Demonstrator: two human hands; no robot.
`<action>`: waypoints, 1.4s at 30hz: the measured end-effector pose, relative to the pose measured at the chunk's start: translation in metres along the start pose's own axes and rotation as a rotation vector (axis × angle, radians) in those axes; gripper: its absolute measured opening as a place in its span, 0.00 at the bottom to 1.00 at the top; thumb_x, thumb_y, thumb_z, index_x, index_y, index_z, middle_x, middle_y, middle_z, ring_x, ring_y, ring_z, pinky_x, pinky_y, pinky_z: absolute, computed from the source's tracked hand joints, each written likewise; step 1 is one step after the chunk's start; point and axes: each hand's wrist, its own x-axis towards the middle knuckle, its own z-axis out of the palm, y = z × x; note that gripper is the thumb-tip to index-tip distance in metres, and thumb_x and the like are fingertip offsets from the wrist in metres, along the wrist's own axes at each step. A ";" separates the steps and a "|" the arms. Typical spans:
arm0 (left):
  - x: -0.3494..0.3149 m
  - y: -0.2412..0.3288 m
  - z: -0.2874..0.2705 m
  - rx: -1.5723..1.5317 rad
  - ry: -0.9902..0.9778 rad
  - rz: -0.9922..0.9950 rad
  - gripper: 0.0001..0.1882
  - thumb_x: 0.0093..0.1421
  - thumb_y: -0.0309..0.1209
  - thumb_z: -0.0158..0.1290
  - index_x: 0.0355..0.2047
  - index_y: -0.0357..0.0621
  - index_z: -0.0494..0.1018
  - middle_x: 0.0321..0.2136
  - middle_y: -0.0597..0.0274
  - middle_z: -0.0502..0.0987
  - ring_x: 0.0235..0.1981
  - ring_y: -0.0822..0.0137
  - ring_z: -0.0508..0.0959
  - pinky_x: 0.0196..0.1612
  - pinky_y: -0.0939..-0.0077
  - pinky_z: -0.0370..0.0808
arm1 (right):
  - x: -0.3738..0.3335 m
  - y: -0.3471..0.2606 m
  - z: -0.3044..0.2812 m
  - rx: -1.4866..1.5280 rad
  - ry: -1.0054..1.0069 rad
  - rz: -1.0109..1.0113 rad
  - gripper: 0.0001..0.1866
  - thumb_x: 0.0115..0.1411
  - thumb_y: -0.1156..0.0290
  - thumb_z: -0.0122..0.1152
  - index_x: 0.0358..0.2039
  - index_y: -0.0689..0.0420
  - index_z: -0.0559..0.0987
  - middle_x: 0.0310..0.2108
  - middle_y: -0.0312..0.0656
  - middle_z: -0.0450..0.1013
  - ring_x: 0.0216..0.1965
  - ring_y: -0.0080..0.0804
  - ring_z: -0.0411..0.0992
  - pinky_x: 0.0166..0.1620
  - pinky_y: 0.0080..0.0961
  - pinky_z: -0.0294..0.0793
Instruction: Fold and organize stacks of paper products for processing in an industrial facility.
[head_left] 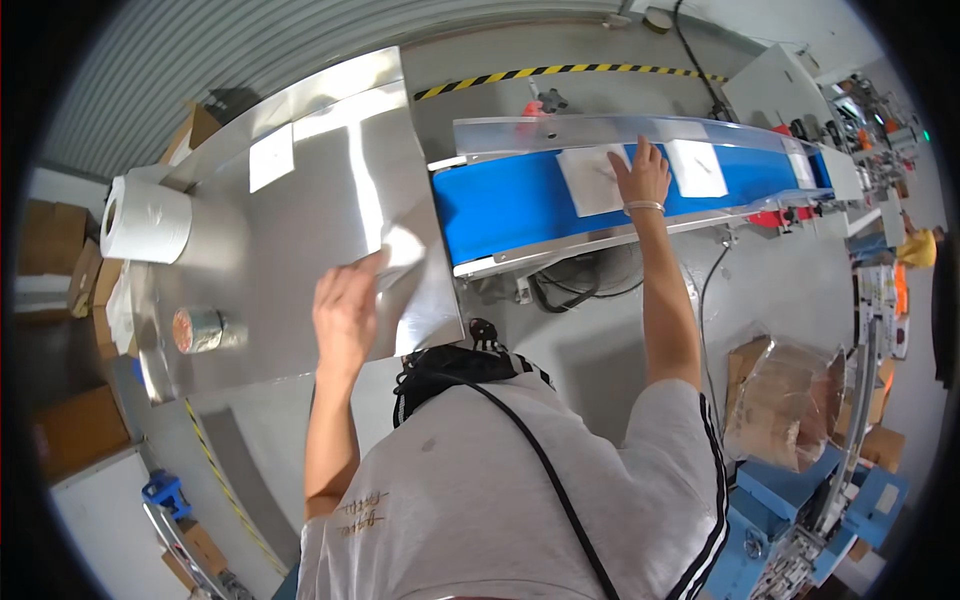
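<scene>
Over the right front part of the steel table, my left hand [345,308] has its fingers closed on a small white piece [403,247], blurred and too unclear to name more exactly. My right hand [643,182] reaches over the blue conveyor belt [500,210] with its thumb and fingers apart and nothing seen in them. It is between two flat white square packets: one packet [588,185] to its left, close to the thumb, and another packet [697,168] to its right. A third white packet [802,165] is farther along the belt.
On the steel table [270,300] are a white roll [155,222], a round tin or roll [197,330] and a white square sheet [272,158]. Clear guard rails [600,130] flank the belt. A cable [707,300] hangs below; a plastic-wrapped carton [785,405] stands right.
</scene>
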 end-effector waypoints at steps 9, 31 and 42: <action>0.062 0.058 0.012 -0.530 -0.360 -0.193 0.15 0.54 0.20 0.55 0.43 0.41 0.75 0.32 0.58 0.79 0.34 0.65 0.77 0.39 0.72 0.74 | -0.031 -0.130 -0.072 1.716 -1.215 -0.103 0.31 0.68 0.46 0.30 0.53 0.61 0.69 0.46 0.40 0.71 0.50 0.28 0.67 0.55 0.27 0.63; 0.090 0.043 0.098 -0.885 -0.539 -0.552 0.19 0.56 0.23 0.55 0.49 0.38 0.68 0.28 0.64 0.77 0.25 0.76 0.73 0.25 0.83 0.69 | -0.053 -0.060 -0.039 1.216 -0.734 0.050 0.14 0.64 0.63 0.52 0.45 0.57 0.69 0.28 0.36 0.70 0.32 0.19 0.66 0.37 0.21 0.68; 0.042 0.017 0.089 -0.870 -0.621 -0.684 0.16 0.56 0.20 0.54 0.46 0.36 0.71 0.27 0.66 0.76 0.25 0.78 0.72 0.29 0.83 0.70 | 0.033 0.201 0.030 0.327 -0.191 0.371 0.25 0.56 0.50 0.59 0.48 0.54 0.70 0.36 0.53 0.75 0.38 0.53 0.73 0.40 0.41 0.73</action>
